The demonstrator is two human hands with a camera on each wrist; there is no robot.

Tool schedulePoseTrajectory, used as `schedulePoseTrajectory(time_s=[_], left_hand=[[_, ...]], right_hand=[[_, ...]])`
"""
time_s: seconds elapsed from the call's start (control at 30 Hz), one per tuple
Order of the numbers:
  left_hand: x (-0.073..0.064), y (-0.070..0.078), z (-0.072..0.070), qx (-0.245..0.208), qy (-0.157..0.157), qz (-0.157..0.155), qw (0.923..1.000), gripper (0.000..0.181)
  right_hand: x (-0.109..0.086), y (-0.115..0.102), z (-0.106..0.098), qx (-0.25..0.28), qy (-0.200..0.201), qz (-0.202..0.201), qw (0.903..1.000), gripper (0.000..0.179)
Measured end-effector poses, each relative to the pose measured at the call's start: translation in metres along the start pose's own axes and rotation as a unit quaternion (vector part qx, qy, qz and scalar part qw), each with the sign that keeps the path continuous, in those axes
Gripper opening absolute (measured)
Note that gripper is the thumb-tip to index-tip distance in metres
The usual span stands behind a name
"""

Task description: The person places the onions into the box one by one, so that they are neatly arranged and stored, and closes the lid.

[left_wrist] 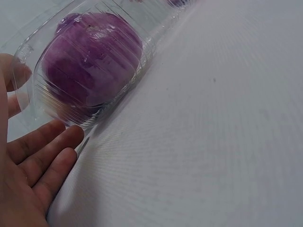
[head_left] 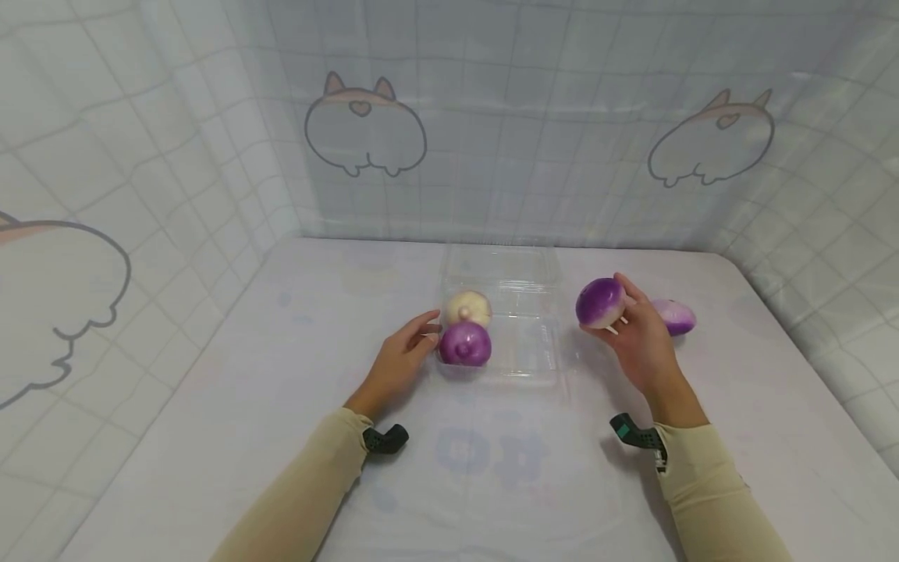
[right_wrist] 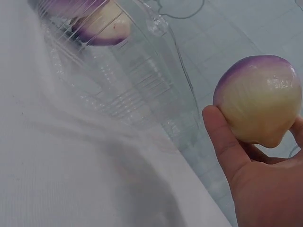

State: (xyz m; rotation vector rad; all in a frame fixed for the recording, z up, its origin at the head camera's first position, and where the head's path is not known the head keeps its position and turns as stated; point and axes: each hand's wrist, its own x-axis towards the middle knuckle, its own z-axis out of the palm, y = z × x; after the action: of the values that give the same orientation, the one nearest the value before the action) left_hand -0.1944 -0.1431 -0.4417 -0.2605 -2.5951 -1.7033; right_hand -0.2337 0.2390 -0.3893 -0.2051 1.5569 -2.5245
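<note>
A clear plastic clamshell box (head_left: 523, 343) lies with its lid (head_left: 500, 265) folded back. In its left half sit a purple onion (head_left: 465, 344) and a cream-coloured one (head_left: 469, 306) behind it. Beside the box's left wall is my left hand (head_left: 400, 361), its fingers (left_wrist: 59, 142) extended along the outside. My right hand (head_left: 642, 336) holds a purple-and-cream onion (head_left: 600, 303) up to the right of the box, thumb and fingers around its sides. In the right wrist view, this onion (right_wrist: 258, 99) points its cream tapered end down.
Another purple-and-white onion (head_left: 676, 317) lies on the white-covered table (head_left: 477, 476) just beyond my right hand. Tiled-pattern curtains (head_left: 506, 156) with cartoon animals close off the back and both sides.
</note>
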Motion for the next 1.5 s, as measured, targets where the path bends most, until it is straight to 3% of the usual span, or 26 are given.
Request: schedulePoseTrajectory(time_s=[0.17, 0.33, 0.6, 0.9, 1.2, 1.5], left_hand=[[0.0, -0.001, 0.0, -0.003, 0.0, 0.0, 1.0, 0.045], [-0.001, 0.0, 0.001, -0.008, -0.002, 0.008, 0.9999, 0.046], [-0.001, -0.004, 0.002, -0.009, -0.002, -0.004, 0.9999, 0.045], [0.001, -0.001, 0.002, -0.009, -0.006, 0.003, 0.9999, 0.047], [0.0, -0.001, -0.001, -0.012, -0.001, 0.003, 0.9999, 0.046], [-0.001, 0.0, -0.001, -0.015, -0.004, -0.001, 0.9999, 0.045]], right_hand=[[0.001, -0.002, 0.003, -0.01, -0.02, -0.006, 0.9997, 0.063], [0.002, -0.002, 0.007, -0.021, -0.005, -0.025, 0.9995, 0.062], [0.003, 0.0, 0.015, -0.033, 0.018, -0.045, 0.9983, 0.038], [0.003, -0.001, 0.018, -0.088, 0.015, -0.058, 0.9943, 0.059], [0.008, -0.007, 0.026, -0.166, 0.002, -0.046, 0.985, 0.066], [0.013, -0.005, 0.032, -0.188, -0.007, -0.043, 0.9811, 0.069]])
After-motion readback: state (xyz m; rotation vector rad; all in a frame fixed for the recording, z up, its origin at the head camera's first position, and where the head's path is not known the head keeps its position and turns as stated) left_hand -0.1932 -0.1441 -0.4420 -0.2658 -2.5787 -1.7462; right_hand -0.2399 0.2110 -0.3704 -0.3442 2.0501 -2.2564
